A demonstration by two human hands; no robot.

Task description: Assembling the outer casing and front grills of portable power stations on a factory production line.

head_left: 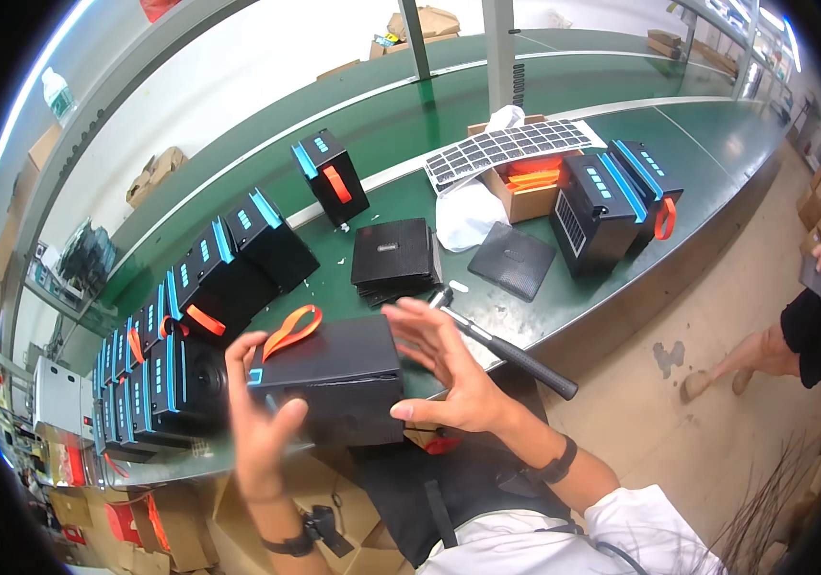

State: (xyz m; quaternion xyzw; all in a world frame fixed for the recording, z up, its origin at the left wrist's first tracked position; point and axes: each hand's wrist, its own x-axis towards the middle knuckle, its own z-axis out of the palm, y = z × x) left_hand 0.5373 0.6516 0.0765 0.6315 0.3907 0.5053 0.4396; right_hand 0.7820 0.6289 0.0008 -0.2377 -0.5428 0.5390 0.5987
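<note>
Facing you, black box (343, 383): it is sitting between your two hands at the near edge of the green table (736, 129), its underside hidden from view.
Box surface: it is showing a plain dark top and front, with a fine seam running near the right end.
Orange strap (301, 335): it is looping up from the top's left part, above a small light-blue outline.
Left hand (262, 436): you are spreading fingers and thumb wide at the left end; blur is hiding whether they grip.
Right hand (458, 383): you are holding it wide, thumb by the front corner, fingers by the back; its grip is not telling clearly.
Nearby: a stack of black panels (391, 254) is lying behind, a hammer (525, 364) to the right.
</note>
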